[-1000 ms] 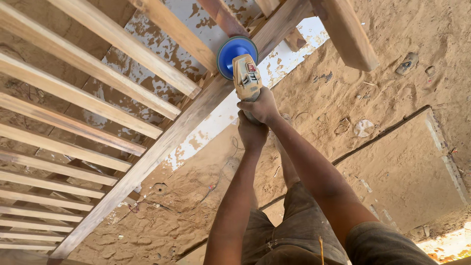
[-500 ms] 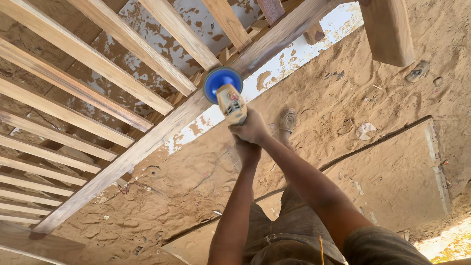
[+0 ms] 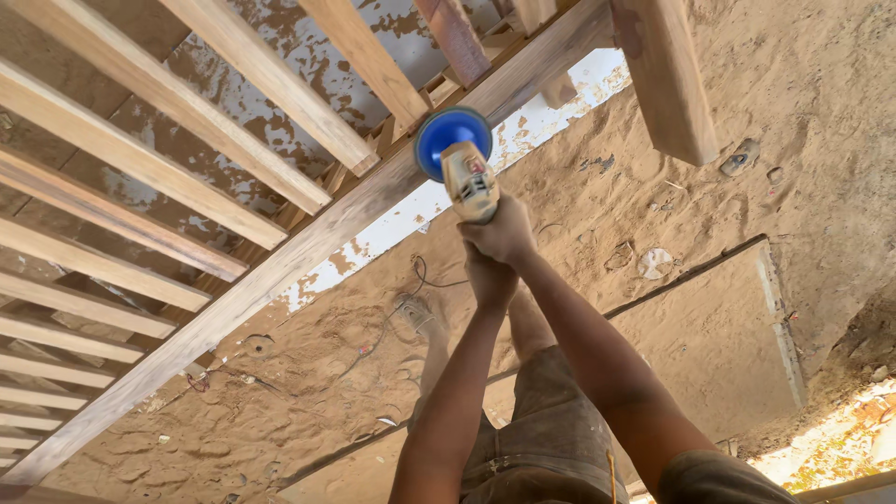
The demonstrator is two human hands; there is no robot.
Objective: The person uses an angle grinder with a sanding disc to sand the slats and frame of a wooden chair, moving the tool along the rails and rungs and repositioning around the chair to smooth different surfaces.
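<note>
Above the sawdust floor (image 3: 308,392), both hands (image 3: 499,247) tight around a blue-disc sander (image 3: 462,159) on beam (image 3: 280,271).

There is one view only, from a camera on the person's head. It looks steeply down along both outstretched arms to the hands, with the sander (image 3: 464,161) at about arm's length, the wooden frame (image 3: 280,271) just past it and the sandy floor (image 3: 709,327) farther below.

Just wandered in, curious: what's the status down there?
Right hand and left hand both gripping the sander. Blue disc on the long wooden rail. Nothing blocking; cable on sawdust.
</note>
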